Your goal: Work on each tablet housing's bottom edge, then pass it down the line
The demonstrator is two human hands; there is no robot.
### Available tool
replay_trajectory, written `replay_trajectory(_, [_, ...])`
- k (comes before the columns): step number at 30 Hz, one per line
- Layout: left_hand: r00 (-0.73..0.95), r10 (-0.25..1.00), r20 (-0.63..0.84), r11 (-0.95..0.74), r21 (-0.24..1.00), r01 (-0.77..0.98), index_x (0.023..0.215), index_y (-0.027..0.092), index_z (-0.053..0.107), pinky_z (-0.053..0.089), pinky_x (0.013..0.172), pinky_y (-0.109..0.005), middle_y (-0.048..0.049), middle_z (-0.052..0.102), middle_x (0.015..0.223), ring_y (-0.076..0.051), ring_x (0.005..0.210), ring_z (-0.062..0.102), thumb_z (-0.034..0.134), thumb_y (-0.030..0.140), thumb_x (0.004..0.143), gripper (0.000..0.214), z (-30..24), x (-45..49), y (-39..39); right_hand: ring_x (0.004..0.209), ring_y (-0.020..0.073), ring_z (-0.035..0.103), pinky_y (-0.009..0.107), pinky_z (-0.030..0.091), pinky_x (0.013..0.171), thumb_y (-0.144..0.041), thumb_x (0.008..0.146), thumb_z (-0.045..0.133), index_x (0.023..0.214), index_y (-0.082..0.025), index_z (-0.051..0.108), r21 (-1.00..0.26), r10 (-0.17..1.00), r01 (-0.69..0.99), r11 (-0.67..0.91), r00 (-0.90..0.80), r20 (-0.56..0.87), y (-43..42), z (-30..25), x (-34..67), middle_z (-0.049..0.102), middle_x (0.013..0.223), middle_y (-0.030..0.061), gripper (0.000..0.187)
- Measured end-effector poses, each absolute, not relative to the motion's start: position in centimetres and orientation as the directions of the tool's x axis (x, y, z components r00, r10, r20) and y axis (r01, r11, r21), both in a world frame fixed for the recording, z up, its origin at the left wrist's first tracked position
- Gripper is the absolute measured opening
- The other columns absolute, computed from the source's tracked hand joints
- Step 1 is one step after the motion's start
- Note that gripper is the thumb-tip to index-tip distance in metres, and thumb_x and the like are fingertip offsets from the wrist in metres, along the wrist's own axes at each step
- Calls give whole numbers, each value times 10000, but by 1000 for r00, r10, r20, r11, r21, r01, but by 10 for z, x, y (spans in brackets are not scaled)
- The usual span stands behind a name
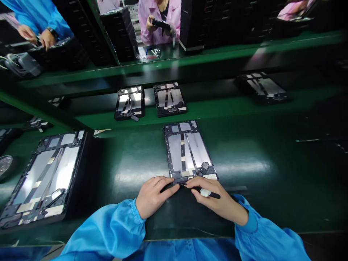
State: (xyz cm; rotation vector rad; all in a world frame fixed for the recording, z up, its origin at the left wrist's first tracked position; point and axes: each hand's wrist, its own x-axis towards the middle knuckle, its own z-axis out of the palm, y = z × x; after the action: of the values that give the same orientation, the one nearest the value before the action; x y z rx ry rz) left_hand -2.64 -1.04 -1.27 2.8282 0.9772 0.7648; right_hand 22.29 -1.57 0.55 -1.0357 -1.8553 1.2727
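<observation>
An opened tablet (pixel 199 145) lies flat on the green bench in front of me, its silver inner panels, dark ribbon strips and black lower section showing. At its lower left corner rests my left hand (pixel 153 195), fingers stretched out and touching the edge. My right hand (pixel 214 197) pinches a slim black pen-like tool (pixel 214 195) with a white band; its thin tip meets the tablet's bottom edge close to my left thumb. Whether this tool is tweezers or a pick I cannot tell. A small loose dark part (pixel 204 166) sits on the tablet's lower right area.
To my left stands a stack of similar opened tablets (pixel 46 174). Two more tablets, a left one (pixel 129 102) and a right one (pixel 170 98), lie on the line beyond, another (pixel 265 87) farther right. Across a green rail (pixel 168 61), people work among tall black stacks.
</observation>
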Motion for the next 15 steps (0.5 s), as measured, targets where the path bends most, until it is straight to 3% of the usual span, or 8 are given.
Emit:
replay_trajectory(4, [697, 556, 452, -828, 224, 515, 1204, 178, 617, 483, 771, -295, -83, 658, 1144, -191, 1032, 583, 520, 145, 971, 255, -10, -28, -19, 565, 119, 632, 226, 525, 516, -330, 945, 558, 993, -214, 640, -965, 911, 258, -39, -389, -140, -22, 1, 225, 677, 802, 9, 151])
replay_trajectory(7, [796, 467, 384, -884, 233, 406, 1203, 210, 626, 458, 765, -288, -66, 651, 1179, -186, 1028, 573, 513, 167, 978, 255, -9, -30, -30, 486, 112, 583, 212, 486, 459, -373, 945, 550, 941, -206, 617, -948, 895, 276, -157, -365, -255, -27, -3, 225, 629, 660, -24, 180])
replay_trajectory(10, [850, 442, 287, -894, 218, 391, 1207, 245, 631, 441, 771, -302, -63, 624, 1233, -199, 1025, 563, 520, 194, 978, 259, -11, -30, -36, 563, 142, 625, 229, 486, 504, -342, 932, 570, 864, -203, 603, -926, 885, 365, -98, -394, -249, -27, -3, 220, 630, 661, -14, 158])
replay_trajectory(15, [851, 458, 256, -887, 202, 416, 1230, 277, 620, 430, 770, -300, -66, 615, 1212, -197, 1004, 555, 523, 209, 977, 279, -14, -30, -35, 673, 178, 640, 281, 487, 627, -289, 903, 609, 807, -203, 611, -882, 911, 460, 105, -401, -101, -24, -2, 208, 660, 747, 9, 129])
